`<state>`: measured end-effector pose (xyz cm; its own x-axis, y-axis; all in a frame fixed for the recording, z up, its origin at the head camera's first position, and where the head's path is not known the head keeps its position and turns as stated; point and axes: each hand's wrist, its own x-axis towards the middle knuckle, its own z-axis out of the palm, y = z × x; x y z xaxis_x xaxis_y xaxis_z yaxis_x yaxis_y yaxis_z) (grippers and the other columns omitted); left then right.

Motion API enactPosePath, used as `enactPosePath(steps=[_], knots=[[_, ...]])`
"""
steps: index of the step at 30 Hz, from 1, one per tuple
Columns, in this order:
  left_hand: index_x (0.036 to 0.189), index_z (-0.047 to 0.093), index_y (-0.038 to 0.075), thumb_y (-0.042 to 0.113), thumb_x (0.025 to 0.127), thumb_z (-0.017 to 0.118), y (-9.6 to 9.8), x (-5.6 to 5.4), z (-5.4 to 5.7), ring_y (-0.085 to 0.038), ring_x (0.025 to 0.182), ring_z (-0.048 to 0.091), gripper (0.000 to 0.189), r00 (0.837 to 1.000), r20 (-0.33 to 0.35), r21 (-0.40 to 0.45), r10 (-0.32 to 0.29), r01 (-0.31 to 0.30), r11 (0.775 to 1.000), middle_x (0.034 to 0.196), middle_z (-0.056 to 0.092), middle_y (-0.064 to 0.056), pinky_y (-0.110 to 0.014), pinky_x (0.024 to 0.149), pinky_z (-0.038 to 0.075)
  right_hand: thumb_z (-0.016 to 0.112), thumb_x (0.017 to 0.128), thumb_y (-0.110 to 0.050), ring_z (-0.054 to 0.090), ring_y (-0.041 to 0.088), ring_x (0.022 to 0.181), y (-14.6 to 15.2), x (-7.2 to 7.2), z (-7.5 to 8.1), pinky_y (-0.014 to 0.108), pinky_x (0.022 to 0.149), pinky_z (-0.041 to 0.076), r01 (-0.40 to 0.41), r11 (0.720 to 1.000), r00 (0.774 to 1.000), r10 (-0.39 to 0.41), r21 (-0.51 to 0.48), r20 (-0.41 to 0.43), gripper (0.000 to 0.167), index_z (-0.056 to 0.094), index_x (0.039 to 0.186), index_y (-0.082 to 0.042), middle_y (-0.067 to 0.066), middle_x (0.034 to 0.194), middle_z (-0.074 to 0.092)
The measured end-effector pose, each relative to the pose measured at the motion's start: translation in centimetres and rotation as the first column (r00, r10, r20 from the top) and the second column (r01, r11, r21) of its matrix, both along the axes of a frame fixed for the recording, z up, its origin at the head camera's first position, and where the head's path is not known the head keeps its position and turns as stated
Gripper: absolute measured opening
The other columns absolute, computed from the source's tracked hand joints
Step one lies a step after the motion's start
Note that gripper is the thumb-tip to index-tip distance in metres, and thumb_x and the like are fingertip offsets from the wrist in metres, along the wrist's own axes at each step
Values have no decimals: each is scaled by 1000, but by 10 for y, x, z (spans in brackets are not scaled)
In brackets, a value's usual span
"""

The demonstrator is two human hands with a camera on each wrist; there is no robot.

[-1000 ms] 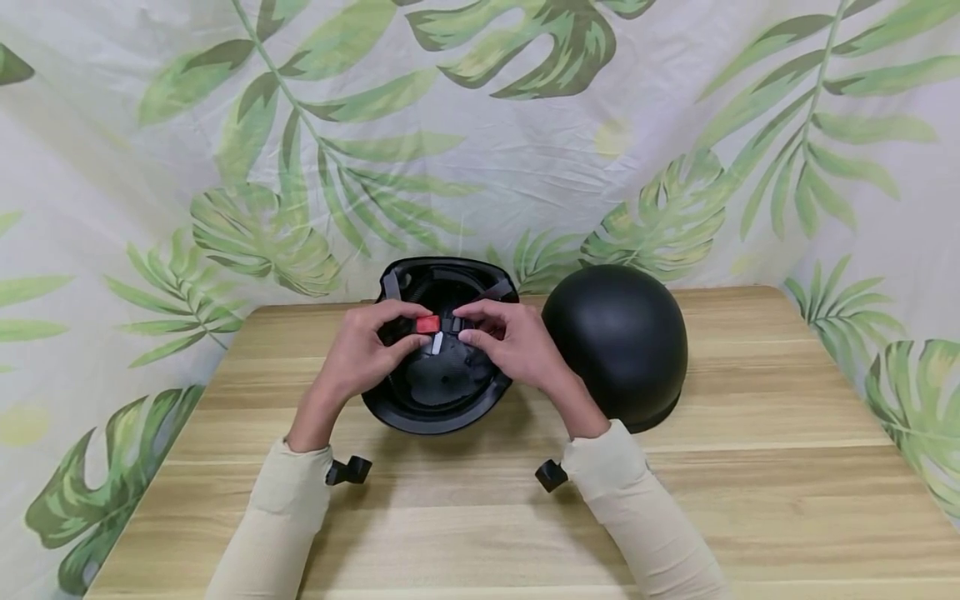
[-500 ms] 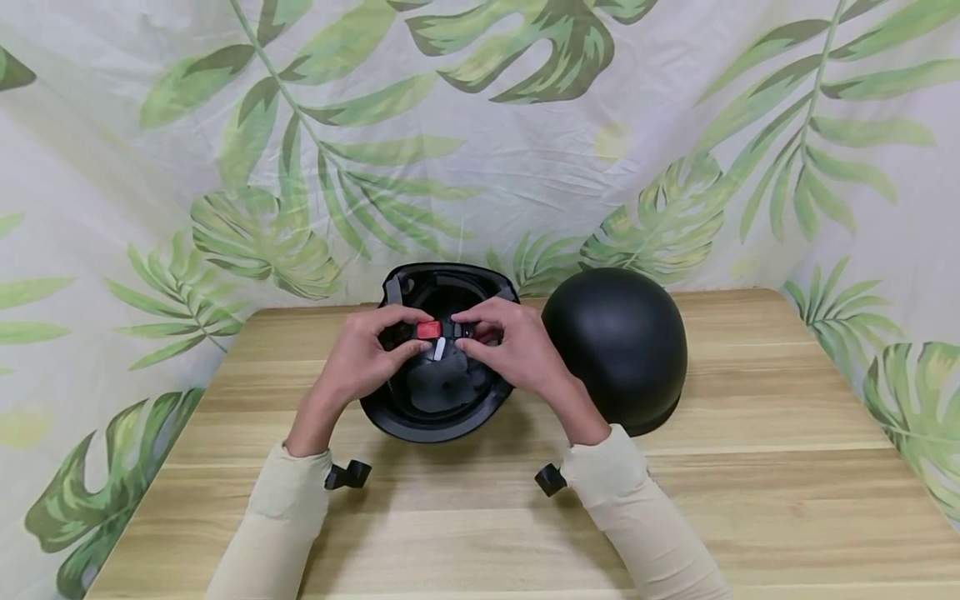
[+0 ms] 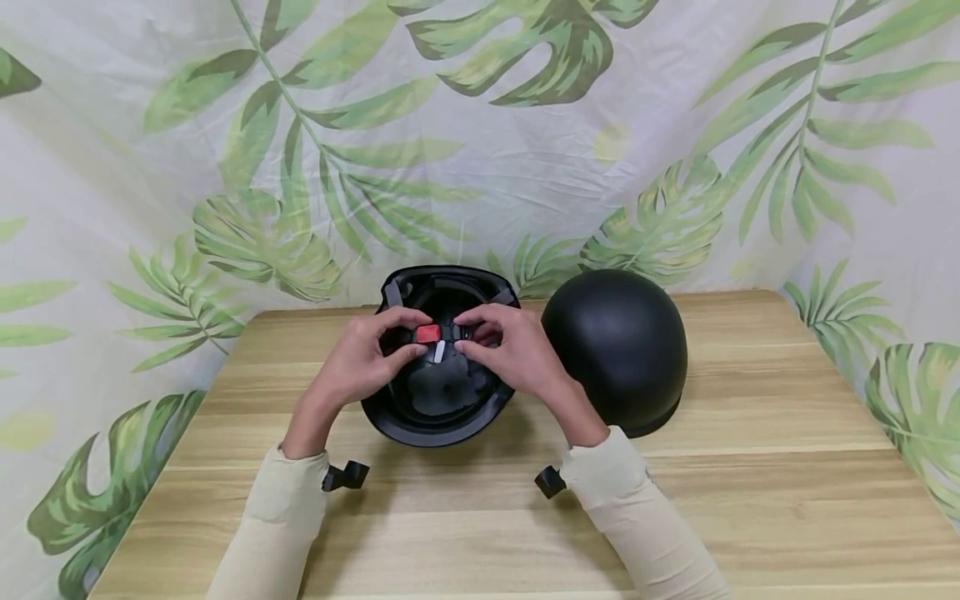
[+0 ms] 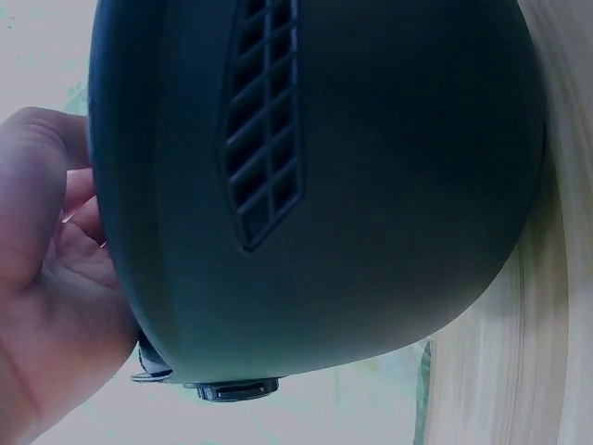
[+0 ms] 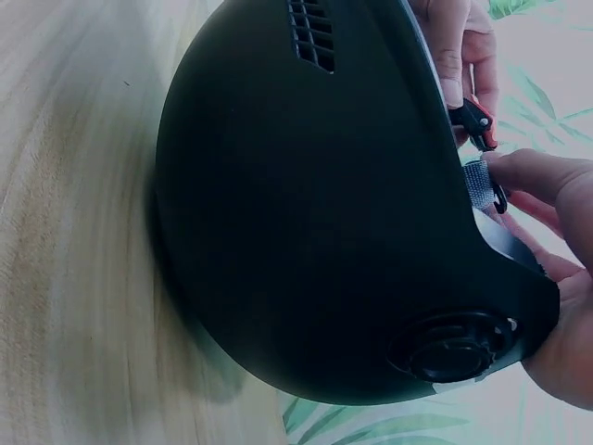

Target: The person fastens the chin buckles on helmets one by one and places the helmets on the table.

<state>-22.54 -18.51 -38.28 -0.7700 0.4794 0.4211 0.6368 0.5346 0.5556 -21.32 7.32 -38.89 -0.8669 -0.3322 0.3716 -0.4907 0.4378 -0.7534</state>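
Note:
In the head view a black helmet lies upside down with its lining facing up. My left hand pinches the red part of the chin strap buckle between thumb and fingers, over the helmet's opening. Facing it, my right hand pinches the black strap end. The right wrist view has the red and black buckle half beside a grey strap under the right thumb; whether the halves are joined I cannot tell. The shell hides part of the left hand.
A second black helmet sits dome up just right of my right hand. Both are on a wooden table whose back edge meets a leaf-patterned cloth. A small black device sticks out from the left sleeve, another from the right.
The helmet, buckle and both hands sit slightly lower in the head view, as does the second helmet. Both hands keep their pinch, with the right fingers shifted only a little.

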Motion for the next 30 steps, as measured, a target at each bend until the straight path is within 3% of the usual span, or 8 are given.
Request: enactPosePath(steps=[6, 12, 30], knots=[[120, 76, 12, 2, 91, 82, 2, 0, 1, -16, 106, 71, 31, 999, -42, 57, -24, 26, 998, 114, 78, -4, -19, 96, 51, 82, 95, -17, 76, 16, 89, -1, 7, 6, 31, 80, 64, -12, 1000, 999, 12, -7, -38, 29, 77, 123, -11, 7, 111, 78], [118, 77, 10, -1, 87, 84, 2, -1, 1, -12, 100, 69, 34, 993, -111, 117, -27, 40, 992, 109, 78, -6, -16, 95, 50, 83, 94, -15, 75, 15, 88, 0, 5, 7, 31, 79, 64, -28, 999, 997, 25, -36, -68, 28, 78, 121, -11, 8, 111, 78], [115, 76, 6, -5, 87, 83, 6, -1, -3, -15, 105, 72, 31, 996, -81, 103, -42, 51, 993, 110, 79, -7, -11, 99, 49, 85, 91, -13, 75, 18, 85, -2, 4, 0, 39, 80, 65, -42, 995, 995, 35, -86, -89, 28, 80, 118, -7, 11, 108, 79]])
